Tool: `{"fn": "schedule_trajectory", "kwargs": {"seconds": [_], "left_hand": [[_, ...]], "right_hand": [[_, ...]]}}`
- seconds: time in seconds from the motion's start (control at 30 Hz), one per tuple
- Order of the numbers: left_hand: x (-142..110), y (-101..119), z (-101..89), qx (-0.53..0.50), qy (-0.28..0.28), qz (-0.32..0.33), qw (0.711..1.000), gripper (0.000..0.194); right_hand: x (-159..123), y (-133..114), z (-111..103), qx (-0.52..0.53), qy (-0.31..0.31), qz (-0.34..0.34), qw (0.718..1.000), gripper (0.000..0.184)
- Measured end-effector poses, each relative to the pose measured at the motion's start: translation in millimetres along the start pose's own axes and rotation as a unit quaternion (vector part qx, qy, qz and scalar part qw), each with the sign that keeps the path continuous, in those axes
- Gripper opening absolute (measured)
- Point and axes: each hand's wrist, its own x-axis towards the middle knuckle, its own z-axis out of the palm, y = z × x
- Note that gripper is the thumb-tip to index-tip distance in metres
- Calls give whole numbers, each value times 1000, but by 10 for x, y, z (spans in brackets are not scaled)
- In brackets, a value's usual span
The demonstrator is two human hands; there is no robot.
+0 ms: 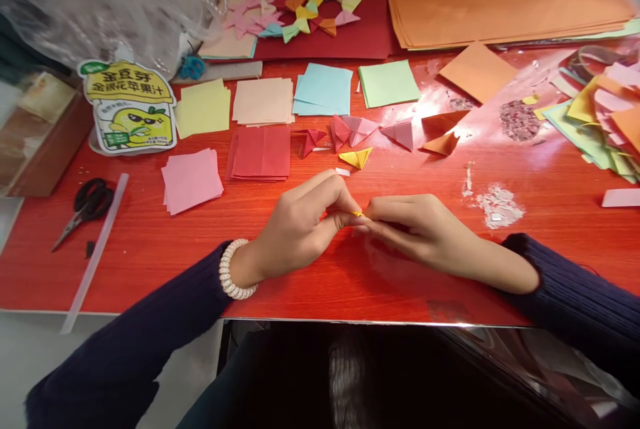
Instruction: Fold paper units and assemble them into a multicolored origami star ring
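Note:
Both hands meet over the red table [200,252], pinching a small piece of yellow folded paper [357,214]. My left hand [305,222], with a beaded bracelet [233,269] at the wrist, grips it between thumb and index finger. From the other side, the closed fingertips of my right hand [425,232] press against it. Most of the yellow paper is hidden by the fingers. Just beyond lie folded paper pieces: a yellow one [356,158], a red one [313,140], pink ones [355,130] and orange ones [443,132].
Square paper stacks include red [263,152], pink [193,181], blue [324,89] and green [390,84]. Scissors [90,206] and a clear strip [97,249] lie left. Paper star rings [315,12] sit at the back; white scraps [500,206] lie right.

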Motion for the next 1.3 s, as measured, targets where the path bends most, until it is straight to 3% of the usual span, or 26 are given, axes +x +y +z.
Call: {"fn": "schedule_trajectory", "kwargs": {"seconds": [0.13, 0.3, 0.4, 0.5, 0.57, 0.67, 0.8, 0.9, 1.0, 1.07, 1.13, 1.2, 1.3], "left_hand": [[0, -38, -35, 23, -45, 26, 998, 5], [55, -94, -86, 63, -75, 51, 994, 10], [61, -111, -97, 81, -68, 57, 993, 18], [54, -127, -98, 146, -16, 63, 987, 33], [53, -162, -116, 212, 35, 47, 975, 35], [70, -289, -176, 315, 78, 0, 946, 31], [134, -512, -240, 399, 55, -39, 914, 41], [193, -577, -262, 410, 46, -53, 910, 26], [214, -504, -283, 368, 80, -72, 924, 13], [203, -403, -277, 275, 96, -113, 950, 15], [187, -288, -232, 141, 84, -172, 971, 20], [186, -175, -145, 33, 60, -215, 974, 26], [222, -31, 15, -29, 48, -225, 973, 31]], "right_hand": [[10, 9, -55, 147, -56, 122, 980, 21], [30, 6, -66, 258, -12, 190, 947, 22], [42, 24, -52, 304, 8, 213, 928, 19], [44, 80, -70, 330, 43, 245, 911, 20], [46, 123, -125, 293, 61, 249, 921, 19], [52, 164, -251, 179, 31, 253, 950, 18], [56, 158, -356, 107, 37, 271, 956, 29], [49, 138, -332, 39, 110, 239, 964, 36], [37, 123, -275, -30, 184, 151, 971, 31], [30, 108, -241, -15, 203, 99, 974, 27], [25, 90, -214, 50, 195, 74, 977, 26], [22, 74, -192, 128, 170, 68, 975, 29], [15, 58, -177, 205, 144, 71, 966, 26]]}}
